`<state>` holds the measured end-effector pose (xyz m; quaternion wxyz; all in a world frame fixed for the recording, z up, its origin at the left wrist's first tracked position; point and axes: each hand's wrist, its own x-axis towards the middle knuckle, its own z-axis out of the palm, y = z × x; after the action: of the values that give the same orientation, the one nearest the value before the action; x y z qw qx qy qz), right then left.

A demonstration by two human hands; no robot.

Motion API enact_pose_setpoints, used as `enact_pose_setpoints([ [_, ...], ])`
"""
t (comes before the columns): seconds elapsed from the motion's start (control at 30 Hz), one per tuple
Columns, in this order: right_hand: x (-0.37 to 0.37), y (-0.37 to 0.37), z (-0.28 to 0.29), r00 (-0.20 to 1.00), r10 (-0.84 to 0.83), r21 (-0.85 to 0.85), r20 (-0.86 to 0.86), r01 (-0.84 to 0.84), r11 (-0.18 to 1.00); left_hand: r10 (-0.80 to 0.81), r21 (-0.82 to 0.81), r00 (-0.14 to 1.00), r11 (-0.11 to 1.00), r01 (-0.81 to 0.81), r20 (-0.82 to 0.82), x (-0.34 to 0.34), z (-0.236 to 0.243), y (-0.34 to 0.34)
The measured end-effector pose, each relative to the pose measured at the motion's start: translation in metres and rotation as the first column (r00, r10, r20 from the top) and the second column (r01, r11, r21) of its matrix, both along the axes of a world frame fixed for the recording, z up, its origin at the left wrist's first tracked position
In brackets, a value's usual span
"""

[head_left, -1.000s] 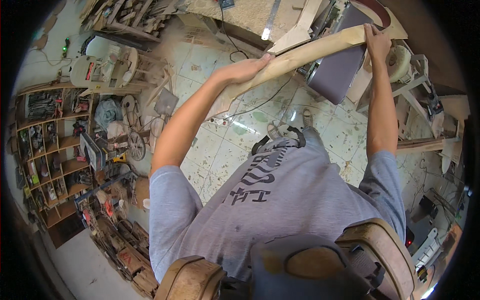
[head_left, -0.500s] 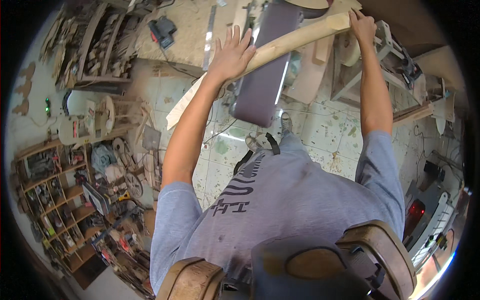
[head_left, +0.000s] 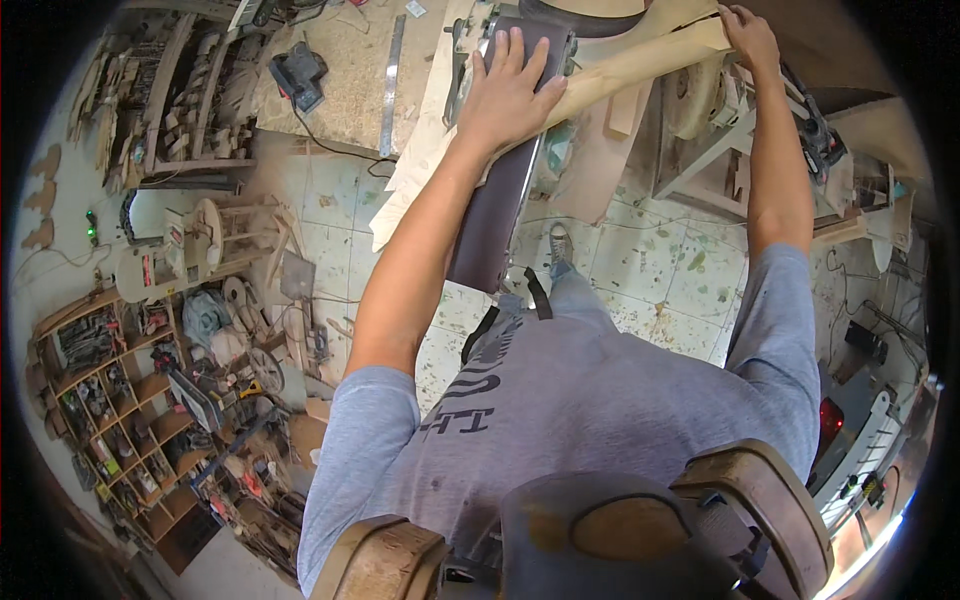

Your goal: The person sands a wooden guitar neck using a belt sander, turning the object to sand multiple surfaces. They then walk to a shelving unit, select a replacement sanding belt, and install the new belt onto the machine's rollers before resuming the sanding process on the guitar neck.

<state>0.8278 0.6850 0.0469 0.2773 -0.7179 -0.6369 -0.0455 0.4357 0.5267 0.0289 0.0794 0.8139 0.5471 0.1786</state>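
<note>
A long pale wooden piece (head_left: pixel 640 64) with a curved profile lies diagonally across the dark belt (head_left: pixel 480 240) of a belt sander at top centre. My left hand (head_left: pixel 508 98) rests over it with fingers spread and stretched out, the thumb along the wood. The wood's wider lower-left end shows beside my left forearm. My right hand (head_left: pixel 750 40) grips the far upper-right end, fingers curled round it. The underside of the wood and where it meets the belt are hidden.
A workbench (head_left: pixel 340 105) holds a black power tool (head_left: pixel 298 75) and a steel ruler (head_left: pixel 392 105). Scrap wood racks (head_left: pixel 180 85) stand upper left, cubby shelves (head_left: pixel 110 420) lower left. A wooden stand (head_left: pixel 720 160) is at right; cords cross the tiled floor (head_left: pixel 630 250).
My left hand has gone from gripping the wood to lying spread on it. Both hands and the wood moved upward, and the sander's belt now reaches farther down the view toward my body.
</note>
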Motion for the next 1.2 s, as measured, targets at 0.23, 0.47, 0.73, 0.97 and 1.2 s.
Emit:
enact_pose_setpoints([
  [0.23, -0.003, 0.011, -0.004, 0.999, 0.044, 0.010, 0.000, -0.044, 0.999, 0.038, -0.049, 0.993, 0.998, -0.033, 0.111, -0.006, 0.000, 0.003],
  [0.47, -0.049, 0.004, -0.015, 0.981, 0.028, 0.076, -0.194, -0.013, 0.997, 0.141, -0.179, 0.976, 0.978, -0.110, 0.167, -0.042, 0.007, -0.007],
  [0.73, -0.063, 0.019, -0.064, 0.993, 0.116, 0.158, 0.026, -0.119, 0.980, 0.181, -0.320, 0.971, 0.939, -0.123, 0.157, -0.082, 0.017, -0.028],
  [0.97, -0.121, -0.016, -0.048, 0.984, 0.179, 0.231, -0.005, -0.173, 0.957, 0.189, -0.476, 0.966, 0.875, -0.086, 0.174, -0.128, 0.017, -0.054],
  [1.2, -0.173, -0.056, -0.037, 0.994, 0.113, 0.164, -0.014, -0.109, 0.980, 0.191, -0.541, 0.960, 0.840, -0.051, 0.207, -0.166, 0.028, -0.088],
])
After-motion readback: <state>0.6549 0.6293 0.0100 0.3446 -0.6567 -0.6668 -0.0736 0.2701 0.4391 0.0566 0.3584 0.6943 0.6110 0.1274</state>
